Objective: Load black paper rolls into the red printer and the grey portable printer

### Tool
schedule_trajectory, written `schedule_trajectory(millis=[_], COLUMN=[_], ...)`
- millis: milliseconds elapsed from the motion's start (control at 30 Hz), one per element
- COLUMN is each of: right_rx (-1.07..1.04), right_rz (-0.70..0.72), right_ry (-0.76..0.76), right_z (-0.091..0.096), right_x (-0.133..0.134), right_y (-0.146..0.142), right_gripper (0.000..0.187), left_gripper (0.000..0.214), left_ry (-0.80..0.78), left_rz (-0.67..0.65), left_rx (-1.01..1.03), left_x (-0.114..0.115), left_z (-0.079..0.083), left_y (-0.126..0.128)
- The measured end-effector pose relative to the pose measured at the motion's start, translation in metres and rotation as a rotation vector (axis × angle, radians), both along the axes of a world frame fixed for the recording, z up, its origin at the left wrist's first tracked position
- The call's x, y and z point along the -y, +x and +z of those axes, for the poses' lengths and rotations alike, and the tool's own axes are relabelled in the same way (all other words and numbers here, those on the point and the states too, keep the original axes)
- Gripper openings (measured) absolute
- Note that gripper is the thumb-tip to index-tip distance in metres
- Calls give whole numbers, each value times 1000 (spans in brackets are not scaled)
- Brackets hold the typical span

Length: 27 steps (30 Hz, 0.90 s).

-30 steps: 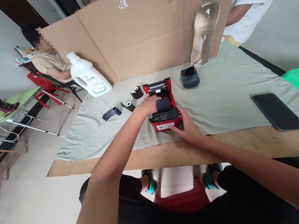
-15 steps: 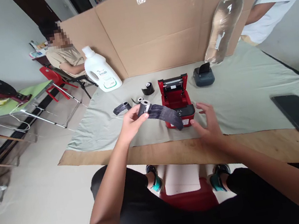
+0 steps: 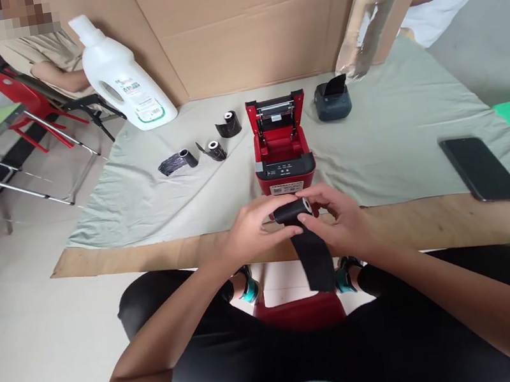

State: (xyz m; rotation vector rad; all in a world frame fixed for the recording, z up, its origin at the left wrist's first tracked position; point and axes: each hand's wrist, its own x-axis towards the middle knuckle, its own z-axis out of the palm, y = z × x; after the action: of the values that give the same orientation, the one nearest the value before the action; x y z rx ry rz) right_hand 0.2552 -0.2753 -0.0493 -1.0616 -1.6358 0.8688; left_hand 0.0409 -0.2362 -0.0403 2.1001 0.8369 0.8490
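Grey-green cloth (image 3: 395, 130) covered the wooden table (image 3: 111, 259), bare along the strip before the red printer (image 3: 286, 166), and that printer stood lid up! Left of it lay three dark rolls (image 3: 216, 150); farther back on its left, a white jug (image 3: 126, 85); behind and right of it, a dark device (image 3: 334, 105), then a clear bottle (image 3: 372, 14); well to its right, a phone (image 3: 481, 168)!

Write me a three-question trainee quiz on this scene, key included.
1. True or false: the red printer has its lid open.
2. How many black rolls lie on the cloth? A) two B) three C) five
3. What hangs from the held roll, between the left hand and the right hand?

Key: 1. True. 2. B. 3. A loose black strip.
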Motion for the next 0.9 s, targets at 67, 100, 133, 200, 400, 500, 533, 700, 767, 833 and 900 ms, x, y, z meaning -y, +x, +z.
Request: schedule_trajectory(millis=[67,100,133,200,400,500,533,700,767,833,900], right_rx=[-1,-4,-6,3,97,111,115,155,148,120,77], right_rz=[18,32,44,55,59,45,39,36,38,38,47], right_ry=[22,12,-10,-59,-10,-44,-48,25,-1,-42,-72], right_z=[-5,-6,-8,-9,-9,-10,-10,-12,-13,-14,-15], right_x=[-1,-1,-1,-1,-2,-3,-3,-4,-5,-5,-5], right_y=[3,4,4,4,4,4,4,5,5,5,4], right_gripper=[19,19,19,18,16,19,19,21,22,22,25], left_gripper=[37,33,30,26,33,31,33,36,31,31,34], left_ry=[-9,13,55,165,112,143,155,69,131,212,219], left_rz=[11,16,17,15,38,30,33,39,36,21,-10], left_rx=[-33,-33,-26,-12,-92,-11,2,-50,6,52,14], left_x=[-1,-2,-2,-2,-2,-4,-4,-5,-6,-7,-8], left_z=[-4,-5,-6,-7,-15,-18,-18,-19,-21,-21,-21], left_y=[0,0,1,1,-1,-3,-3,-3,-3,-4,-5])
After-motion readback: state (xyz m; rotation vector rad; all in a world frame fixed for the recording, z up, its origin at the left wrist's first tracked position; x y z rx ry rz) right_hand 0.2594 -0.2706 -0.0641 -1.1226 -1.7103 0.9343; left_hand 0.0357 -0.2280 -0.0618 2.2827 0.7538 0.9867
